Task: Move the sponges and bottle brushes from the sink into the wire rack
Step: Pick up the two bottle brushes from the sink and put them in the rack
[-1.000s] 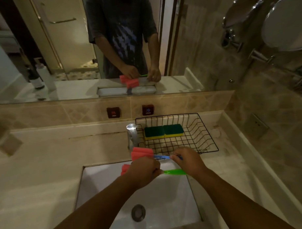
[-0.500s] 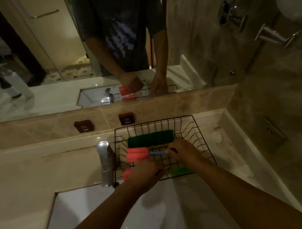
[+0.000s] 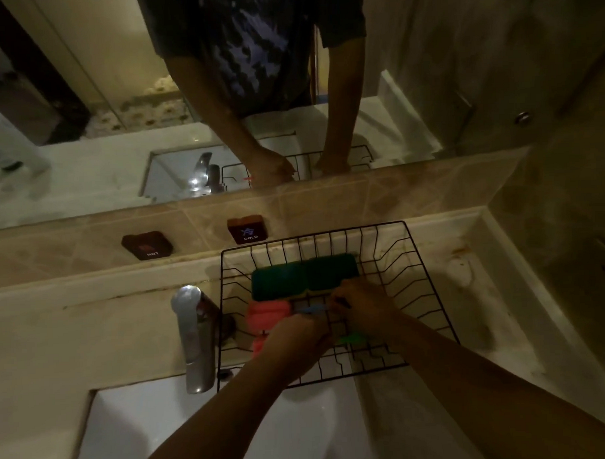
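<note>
Now, brushes: both bottle brushes (image 3: 268,314) low inside the wire rack (image 3: 430,290), long axes left-right.
Left hand (image 3: 295,346): clenched near red foam heads.
Right hand (image 3: 362,308): pinching blue handle (image 3: 310,309).
Sponges (image 3: 304,275): just behind.

left hand (image 3: 294,343): fingers curled in a closed grip, forearm reaching forward | right hand (image 3: 364,309): fingers pinched closed, forearm angled in from the right | hands close together
</note>
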`<state>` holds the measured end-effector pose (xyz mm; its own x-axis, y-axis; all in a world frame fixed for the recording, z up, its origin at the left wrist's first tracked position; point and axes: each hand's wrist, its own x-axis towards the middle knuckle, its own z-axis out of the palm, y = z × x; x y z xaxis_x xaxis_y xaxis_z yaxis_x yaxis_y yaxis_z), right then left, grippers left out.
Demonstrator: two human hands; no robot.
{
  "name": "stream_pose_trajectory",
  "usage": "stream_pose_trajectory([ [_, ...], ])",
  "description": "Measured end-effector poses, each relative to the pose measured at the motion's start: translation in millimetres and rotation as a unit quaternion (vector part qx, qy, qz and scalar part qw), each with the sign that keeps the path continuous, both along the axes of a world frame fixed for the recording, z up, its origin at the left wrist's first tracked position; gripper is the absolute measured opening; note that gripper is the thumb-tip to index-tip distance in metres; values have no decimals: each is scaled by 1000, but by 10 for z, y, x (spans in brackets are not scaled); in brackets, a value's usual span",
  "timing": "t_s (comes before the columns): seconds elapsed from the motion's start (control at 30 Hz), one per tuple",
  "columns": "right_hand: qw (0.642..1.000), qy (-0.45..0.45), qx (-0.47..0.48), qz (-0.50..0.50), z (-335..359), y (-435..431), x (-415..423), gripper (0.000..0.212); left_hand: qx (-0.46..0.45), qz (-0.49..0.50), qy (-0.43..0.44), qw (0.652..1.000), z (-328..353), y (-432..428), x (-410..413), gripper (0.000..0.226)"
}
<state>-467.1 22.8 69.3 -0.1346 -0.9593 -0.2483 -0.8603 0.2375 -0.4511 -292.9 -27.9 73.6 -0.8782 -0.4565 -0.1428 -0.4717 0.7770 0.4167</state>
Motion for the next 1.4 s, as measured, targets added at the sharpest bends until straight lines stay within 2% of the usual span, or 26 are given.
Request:
stream_pose_trajectory([
  [0.53,998,54,13,25,-70,-5,4,25,67,18,-77,995,-228,-92,-57,20],
  [0.83,997,65,-35,21,-119,58,37,22,67,14,-124,990,-261,-101,-99,23],
  [1.4,994,93,-47,30,-98,67,33,22,94,36,-97,990,-253,-113,-114,15],
])
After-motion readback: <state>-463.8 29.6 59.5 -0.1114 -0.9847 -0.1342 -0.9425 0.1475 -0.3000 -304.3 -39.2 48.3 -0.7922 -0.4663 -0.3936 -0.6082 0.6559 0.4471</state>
